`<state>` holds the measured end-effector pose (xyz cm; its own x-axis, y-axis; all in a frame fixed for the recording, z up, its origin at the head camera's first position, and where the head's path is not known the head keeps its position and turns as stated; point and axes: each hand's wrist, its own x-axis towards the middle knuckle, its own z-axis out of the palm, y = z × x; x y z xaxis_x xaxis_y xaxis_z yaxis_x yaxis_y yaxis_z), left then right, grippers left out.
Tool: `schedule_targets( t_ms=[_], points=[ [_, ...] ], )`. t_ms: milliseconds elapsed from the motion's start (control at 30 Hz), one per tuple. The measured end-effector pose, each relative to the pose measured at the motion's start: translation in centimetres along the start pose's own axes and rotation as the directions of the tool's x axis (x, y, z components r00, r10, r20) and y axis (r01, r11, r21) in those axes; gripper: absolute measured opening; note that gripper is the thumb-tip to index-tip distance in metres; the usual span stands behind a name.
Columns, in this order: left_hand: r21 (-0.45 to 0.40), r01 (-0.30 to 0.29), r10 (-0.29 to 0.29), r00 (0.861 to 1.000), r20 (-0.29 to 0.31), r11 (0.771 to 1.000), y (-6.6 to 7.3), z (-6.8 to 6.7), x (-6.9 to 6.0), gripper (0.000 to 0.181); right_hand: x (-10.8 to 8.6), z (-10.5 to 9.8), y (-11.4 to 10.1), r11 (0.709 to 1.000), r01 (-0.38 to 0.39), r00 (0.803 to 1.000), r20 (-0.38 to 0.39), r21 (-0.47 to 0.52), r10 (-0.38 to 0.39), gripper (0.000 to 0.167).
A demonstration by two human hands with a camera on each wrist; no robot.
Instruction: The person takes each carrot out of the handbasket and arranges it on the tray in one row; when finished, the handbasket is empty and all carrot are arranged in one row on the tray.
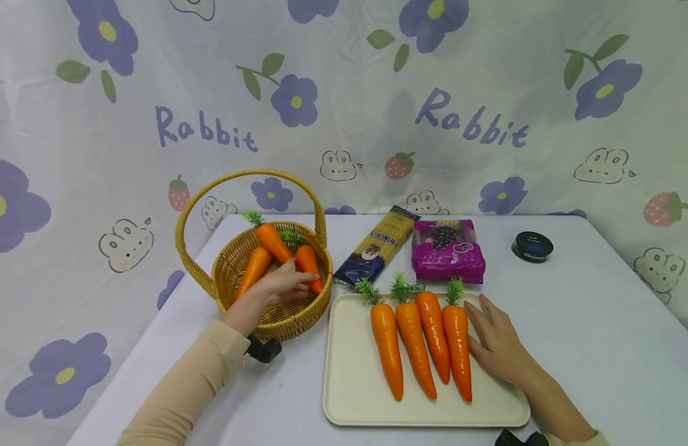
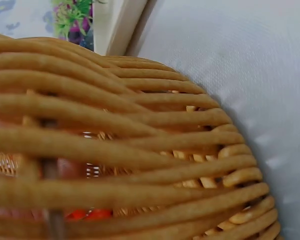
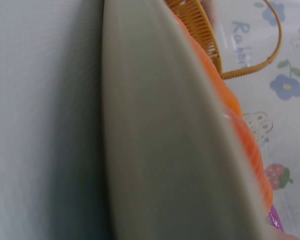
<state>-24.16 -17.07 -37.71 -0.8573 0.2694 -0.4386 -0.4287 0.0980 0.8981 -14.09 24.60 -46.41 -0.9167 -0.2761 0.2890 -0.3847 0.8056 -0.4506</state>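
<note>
My left hand [image 1: 279, 284] reaches into the wicker basket [image 1: 294, 325], its fingers around the orange carrot [image 1: 307, 260] at the right side; the carrot's lower part is partly covered by a finger. Two more carrots lie in the basket, one at the left [image 1: 255, 270] and one leaning at the back [image 1: 274, 241]. On the cream tray [image 1: 352, 384] several carrots with green tops lie side by side. My right hand [image 1: 500, 341] rests at the tray's right edge, fingers extended, touching or close beside the rightmost carrot [image 1: 456, 347]. Basket weave [image 2: 115, 135] fills most of the left wrist view.
Behind the tray lie a yellow and blue pasta packet [image 1: 380, 244] and a purple packet [image 1: 447, 253]. A round black tin [image 1: 532, 246] stands at the back right. The basket's tall handle [image 1: 255, 173] arches over it. A patterned curtain [image 1: 344, 93] hangs behind the white table.
</note>
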Motion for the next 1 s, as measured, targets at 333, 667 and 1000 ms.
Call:
schedule_targets(
  t_ms=[333,667,1000],
  points=[
    [-0.095,-0.069,0.070,0.998,-0.001,0.993,0.3,0.1,-0.5,0.093,-0.1,-0.1,0.0,1.000,-0.004,1.000,0.001,0.003,0.004,0.057],
    [-0.106,-0.115,0.116,0.993,-0.002,0.988,0.4,-0.1,-1.0,0.093,0.0,-0.1,-0.2,1.000,-0.017,1.000,0.019,0.000,0.017,0.057],
    [-0.081,-0.187,0.187,0.982,-0.007,0.979,0.3,0.6,-2.5,0.096,0.0,-0.1,-0.2,1.000,-0.020,1.000,0.016,-0.003,0.021,0.058]
  ],
)
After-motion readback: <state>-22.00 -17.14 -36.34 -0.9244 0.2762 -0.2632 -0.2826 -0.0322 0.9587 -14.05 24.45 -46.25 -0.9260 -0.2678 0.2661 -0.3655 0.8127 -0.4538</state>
